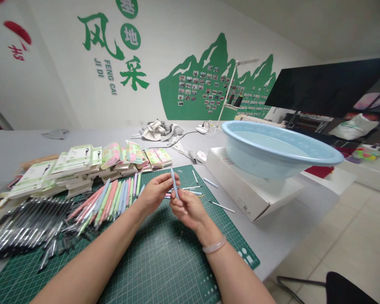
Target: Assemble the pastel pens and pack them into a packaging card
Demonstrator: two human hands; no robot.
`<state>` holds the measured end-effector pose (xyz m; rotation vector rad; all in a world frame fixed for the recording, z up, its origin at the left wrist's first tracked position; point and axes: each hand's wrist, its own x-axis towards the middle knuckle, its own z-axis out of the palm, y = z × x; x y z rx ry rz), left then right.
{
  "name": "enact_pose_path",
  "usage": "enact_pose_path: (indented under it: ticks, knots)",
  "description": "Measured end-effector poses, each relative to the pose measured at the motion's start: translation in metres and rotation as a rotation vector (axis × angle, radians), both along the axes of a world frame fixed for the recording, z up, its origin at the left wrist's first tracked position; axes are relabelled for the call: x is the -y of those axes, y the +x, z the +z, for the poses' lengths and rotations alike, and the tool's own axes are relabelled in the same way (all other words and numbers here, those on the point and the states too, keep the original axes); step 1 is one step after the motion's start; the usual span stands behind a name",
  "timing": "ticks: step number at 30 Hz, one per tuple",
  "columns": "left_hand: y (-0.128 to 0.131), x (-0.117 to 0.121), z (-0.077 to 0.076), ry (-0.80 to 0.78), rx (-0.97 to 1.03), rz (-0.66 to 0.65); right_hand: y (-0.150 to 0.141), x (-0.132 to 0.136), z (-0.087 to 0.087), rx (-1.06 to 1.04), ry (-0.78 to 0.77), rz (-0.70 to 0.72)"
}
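Both hands are raised just above a green cutting mat (164, 270) on the desk (19, 147), and between them they hold a slim pale-blue pen (174, 181) almost upright over the mat's middle. The left hand (155, 192) pinches the barrel with narrowly closed fingers and thumb. The right hand (188, 209) grips lower down with curled fingers, and a pale bangle (214, 245) circles that wrist.

To the left on the mat lies a fan of pastel pens (107, 202) in pink, green and blue. A heap of black pens (28, 223) lies further left, over the mat's corner. Stacks of pastel card packets (82, 158) line the mat's far edge. Thin white rods (221, 207) lie loose to the right of the hands. Beyond them, a pale-blue plastic basin (272, 145) sits on a white box (240, 185) on the desk.
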<state>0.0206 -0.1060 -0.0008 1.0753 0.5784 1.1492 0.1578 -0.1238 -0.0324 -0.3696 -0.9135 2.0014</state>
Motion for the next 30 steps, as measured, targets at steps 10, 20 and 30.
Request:
enact_pose_path:
  ticks: [10, 20, 30]
  knots:
    - [-0.024, -0.024, -0.008, -0.253, 0.302, 0.350, 0.005, 0.003, 0.014, 0.008, 0.125, -0.138]
    - [-0.025, -0.012, -0.018, -0.258, 0.243, 0.308, -0.001, 0.012, 0.015, 0.042, 0.193, -0.165]
    - [-0.144, -0.027, 0.032, -0.073, -1.273, 0.428, 0.014, -0.019, -0.009, 0.289, -0.038, -0.671]
